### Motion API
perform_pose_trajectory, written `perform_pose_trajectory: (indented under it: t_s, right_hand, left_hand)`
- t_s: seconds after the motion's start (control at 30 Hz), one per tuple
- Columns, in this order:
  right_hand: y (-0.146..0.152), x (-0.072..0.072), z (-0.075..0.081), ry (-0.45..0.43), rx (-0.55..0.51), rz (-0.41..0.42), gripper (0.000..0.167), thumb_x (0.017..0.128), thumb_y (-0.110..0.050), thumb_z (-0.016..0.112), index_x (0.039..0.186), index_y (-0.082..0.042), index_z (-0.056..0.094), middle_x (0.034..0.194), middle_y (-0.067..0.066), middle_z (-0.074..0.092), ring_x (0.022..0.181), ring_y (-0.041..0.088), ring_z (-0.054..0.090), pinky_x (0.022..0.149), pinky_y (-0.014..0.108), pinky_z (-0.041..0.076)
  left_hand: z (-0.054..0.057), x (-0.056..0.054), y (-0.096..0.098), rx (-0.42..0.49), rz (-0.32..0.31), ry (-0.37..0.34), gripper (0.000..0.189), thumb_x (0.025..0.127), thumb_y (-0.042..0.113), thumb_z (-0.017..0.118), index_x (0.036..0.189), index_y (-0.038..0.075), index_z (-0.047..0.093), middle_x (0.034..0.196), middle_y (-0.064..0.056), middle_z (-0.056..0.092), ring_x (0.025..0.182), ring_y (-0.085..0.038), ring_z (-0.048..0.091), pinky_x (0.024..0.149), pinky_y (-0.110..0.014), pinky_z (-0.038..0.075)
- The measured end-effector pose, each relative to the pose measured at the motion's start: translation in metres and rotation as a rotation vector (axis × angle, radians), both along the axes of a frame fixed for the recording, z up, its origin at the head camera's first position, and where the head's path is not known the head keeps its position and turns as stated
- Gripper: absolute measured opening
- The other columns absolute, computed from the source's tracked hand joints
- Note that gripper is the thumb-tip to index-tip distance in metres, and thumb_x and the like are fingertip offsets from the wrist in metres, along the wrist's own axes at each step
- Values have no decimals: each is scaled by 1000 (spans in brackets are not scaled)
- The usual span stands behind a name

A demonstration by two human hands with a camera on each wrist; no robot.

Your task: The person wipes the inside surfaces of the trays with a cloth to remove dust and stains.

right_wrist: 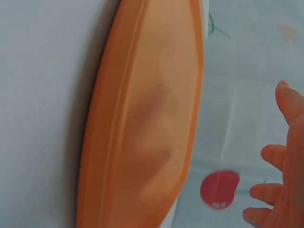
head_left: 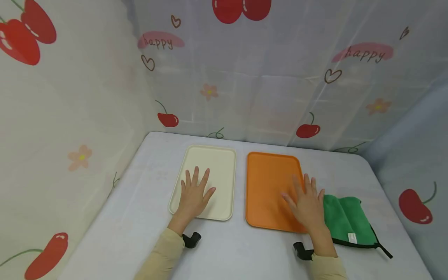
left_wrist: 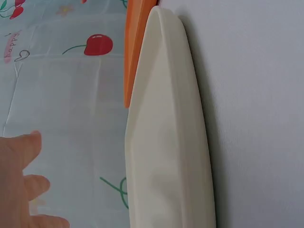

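Observation:
A cream tray [head_left: 220, 182] lies flat on the white table, left of an orange tray [head_left: 269, 186]. My left hand [head_left: 193, 196], fingers spread, is held over the lower left part of the cream tray. In the left wrist view its fingers [left_wrist: 23, 149] stand apart from the tray's rim. Over the right side of the orange tray my right hand [head_left: 309, 206] is spread too, slightly blurred, with nothing in it. The right wrist view shows its fingers [right_wrist: 273, 154] above the tray and a faint shadow on the tray floor.
A green cloth pouch [head_left: 348, 219] with black edging, a white tag and a black cord lies right of the orange tray, partly behind the right hand. Patterned curtains [head_left: 252, 93] with cherries enclose the table [head_left: 231, 252] at the back and sides. Black wrist mounts [head_left: 191, 240] sit on both sleeves.

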State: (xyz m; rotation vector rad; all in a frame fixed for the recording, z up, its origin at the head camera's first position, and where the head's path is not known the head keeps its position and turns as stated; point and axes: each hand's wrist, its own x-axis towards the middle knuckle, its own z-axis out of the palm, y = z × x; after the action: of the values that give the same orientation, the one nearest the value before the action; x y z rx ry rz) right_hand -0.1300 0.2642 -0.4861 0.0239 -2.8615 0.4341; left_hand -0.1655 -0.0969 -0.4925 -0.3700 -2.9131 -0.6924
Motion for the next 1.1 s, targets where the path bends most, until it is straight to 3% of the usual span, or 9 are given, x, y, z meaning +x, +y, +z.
perform_pose_trajectory:
  t_s: [0.13, 0.27, 0.5, 0.6, 0.77, 0.97, 1.1]
  right_hand:
    - [38, 4, -3, 53, -22, -76, 77, 94, -51, 56, 151, -6, 32, 152, 38, 22, 140, 59, 18, 104, 81, 12]
    - [78, 9, -11, 48, -70, -176, 79, 96, -52, 52, 152, -3, 27, 151, 42, 17, 138, 62, 15, 104, 82, 11]
    - [117, 20, -22, -101, -186, -358, 86, 95, -58, 47, 157, -9, 14, 154, 42, 1, 140, 63, 4, 104, 83, 3]
    - [123, 21, -24, -157, -201, -398, 88, 94, -62, 44, 158, -15, 8, 153, 43, 0, 139, 64, 8, 104, 82, 5]
    - [125, 22, -33, -223, -212, -417, 89, 92, -65, 43, 158, -18, 5, 151, 46, 0, 128, 72, 17, 97, 80, 16]
    - [122, 24, -44, -245, -207, -443, 89, 91, -67, 43, 158, -21, 8, 152, 44, -4, 129, 72, 16, 97, 78, 15]
    - [120, 25, -48, -247, -207, -446, 89, 91, -68, 42, 158, -20, 10, 152, 44, -3, 129, 71, 17, 98, 78, 15]
  left_hand:
    - [-3, -3, 6, 164, -46, 39, 62, 100, 40, 49, 154, 15, 30, 159, -24, 23, 145, -51, 16, 111, -70, 24]
    - [-9, -8, 11, 313, -62, 104, 59, 100, 33, 52, 152, 11, 35, 154, -23, 33, 142, -44, 30, 111, -64, 31]
    - [-18, -16, 32, 506, -77, 246, 50, 98, 21, 56, 143, 3, 46, 140, -21, 51, 130, -40, 47, 105, -58, 42]
    - [-19, -21, 47, 575, -66, 275, 46, 97, 16, 57, 140, 1, 50, 134, -21, 57, 121, -40, 54, 97, -55, 49]
    - [-18, -32, 81, 699, -43, 210, 43, 96, 11, 56, 137, 0, 52, 127, -22, 60, 108, -41, 60, 83, -50, 56]
    - [-20, -46, 119, 785, 13, 46, 42, 96, 13, 55, 137, 2, 53, 125, -23, 60, 107, -34, 62, 85, -42, 57]
    - [-27, -55, 137, 773, 74, -36, 44, 96, 15, 55, 138, 1, 52, 125, -23, 59, 106, -32, 61, 88, -40, 56]
